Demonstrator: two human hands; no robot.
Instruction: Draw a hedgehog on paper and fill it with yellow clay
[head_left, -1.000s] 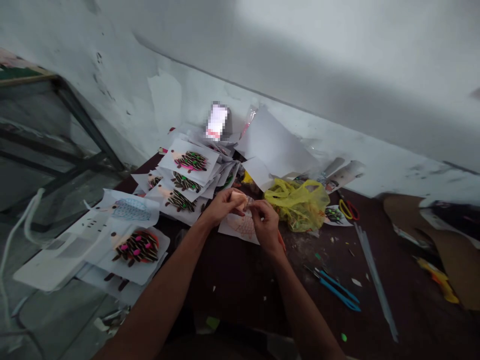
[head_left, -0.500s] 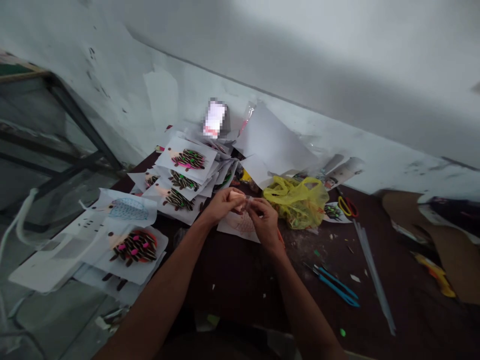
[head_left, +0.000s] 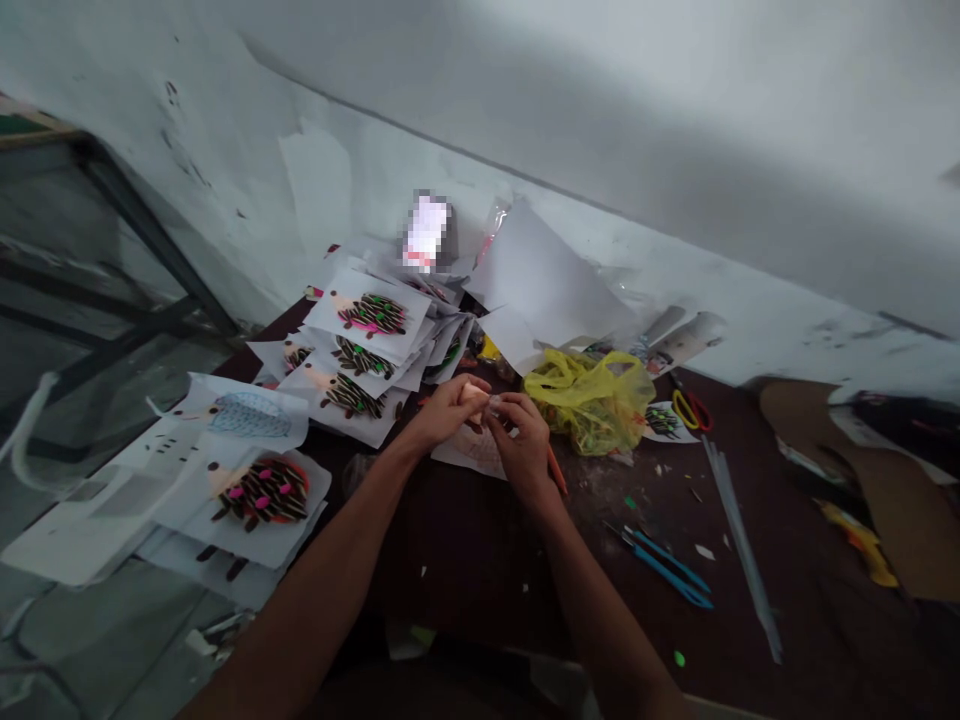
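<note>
My left hand point(head_left: 445, 412) is closed around a peach-coloured lump point(head_left: 472, 392) in front of my chest. Fingers and thumb of my right hand point(head_left: 525, 440) are pinched together at the lump's right edge, on a small bit that looks like clear wrapping; its exact kind is too small to tell. Beneath both hands lies a white sheet with a faint orange drawing point(head_left: 472, 455), partly covered by them. An orange stick-like thing point(head_left: 556, 468) shows just beyond my right hand. Close by on the right sits a crumpled yellow plastic bag point(head_left: 592, 400).
Paper sheets with hedgehog pictures point(head_left: 375, 313) are piled at left, with another hedgehog sheet point(head_left: 262, 492) nearer me. A phone point(head_left: 427, 232) leans on the wall. Blue-handled snips point(head_left: 667, 568), scissors point(head_left: 690, 408) and clear sticks point(head_left: 739, 540) lie on the dark table point(head_left: 465, 590).
The view has shifted slightly, so most things sit a little further left. My hands stay together at the lump, and the right fingers have moved slightly against it.
</note>
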